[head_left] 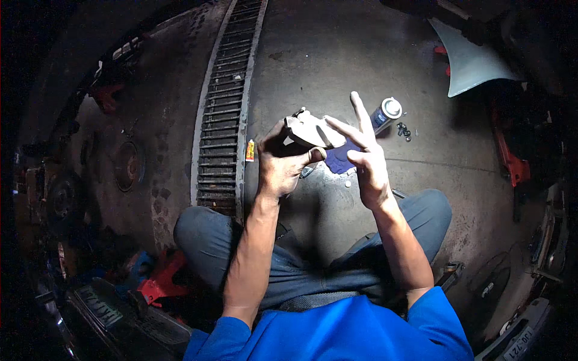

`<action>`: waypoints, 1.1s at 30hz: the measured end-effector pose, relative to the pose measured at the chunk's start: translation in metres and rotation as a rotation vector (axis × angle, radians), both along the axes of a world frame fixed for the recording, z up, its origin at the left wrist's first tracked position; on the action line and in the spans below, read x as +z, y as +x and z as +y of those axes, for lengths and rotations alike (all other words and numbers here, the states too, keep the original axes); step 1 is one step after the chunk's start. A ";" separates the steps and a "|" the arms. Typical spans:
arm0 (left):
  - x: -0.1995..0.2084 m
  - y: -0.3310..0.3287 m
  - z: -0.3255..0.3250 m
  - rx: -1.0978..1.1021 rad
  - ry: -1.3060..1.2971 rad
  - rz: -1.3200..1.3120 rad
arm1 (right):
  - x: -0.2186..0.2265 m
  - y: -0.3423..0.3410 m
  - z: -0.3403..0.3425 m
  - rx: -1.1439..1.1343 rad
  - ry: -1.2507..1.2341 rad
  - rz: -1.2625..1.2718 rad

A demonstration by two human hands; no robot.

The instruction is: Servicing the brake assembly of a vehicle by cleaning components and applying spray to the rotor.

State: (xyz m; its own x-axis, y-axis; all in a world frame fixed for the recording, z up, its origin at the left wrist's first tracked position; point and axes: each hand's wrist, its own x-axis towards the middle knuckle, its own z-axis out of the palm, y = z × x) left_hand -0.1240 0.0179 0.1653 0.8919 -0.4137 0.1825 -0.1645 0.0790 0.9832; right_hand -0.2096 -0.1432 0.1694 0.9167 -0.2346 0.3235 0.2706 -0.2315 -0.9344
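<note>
Dark garage floor, one pale part lit up bright

Concrete floor (325,54), mostly gloom, with a long drain grate (220,120) running up it — all directions go off that grate. Pale part (310,131) is right of the grate, held up off the floor in the left hand (282,168): thumb on the near edge, other fingers curled round the end closest to the grate. Light's so harsh I can't tell what it's made of. Its long axis lies roughly crosswise to the grate, far end aimed at the right hand (371,168). Left hand's the closer one, since it's actually gripping. Right hand is farther from the grate, loosely spread and grasping nothing; one finger stretches back grateward to the part's edge — touching or not, can't tell.

Labels: the can (384,115) farther right of the grate has a blue printed one, the orange-and-yellow packet (250,150) just beside the grate has print too, and a pale plate (519,346) way off to its right carries readable characters. Not copying any out.
</note>
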 end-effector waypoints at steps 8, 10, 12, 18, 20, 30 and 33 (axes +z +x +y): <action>-0.003 -0.002 -0.003 -0.037 -0.064 0.032 | -0.002 0.002 0.002 0.035 -0.046 0.021; -0.003 -0.001 -0.001 -0.045 -0.054 0.044 | -0.001 0.000 0.005 0.032 -0.058 0.037; -0.003 0.000 -0.001 -0.058 -0.080 0.051 | -0.001 0.000 0.006 0.027 -0.072 0.055; -0.009 0.005 -0.002 -0.017 -0.117 0.010 | 0.000 0.000 0.005 0.048 -0.079 -0.011; -0.007 0.007 0.000 -0.014 -0.064 -0.050 | 0.000 0.000 0.002 0.027 -0.161 -0.032; -0.006 0.006 0.003 -0.045 -0.074 0.070 | 0.006 -0.001 -0.005 -0.121 -0.300 -0.063; -0.005 0.005 0.006 -0.040 -0.031 0.039 | 0.005 0.000 -0.004 -0.041 -0.337 -0.081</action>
State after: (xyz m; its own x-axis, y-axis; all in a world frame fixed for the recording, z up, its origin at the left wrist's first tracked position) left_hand -0.1187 0.0237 0.1604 0.8812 -0.4442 0.1617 -0.1225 0.1158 0.9857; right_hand -0.2098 -0.1470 0.1740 0.8768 -0.1388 0.4603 0.3245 -0.5358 -0.7796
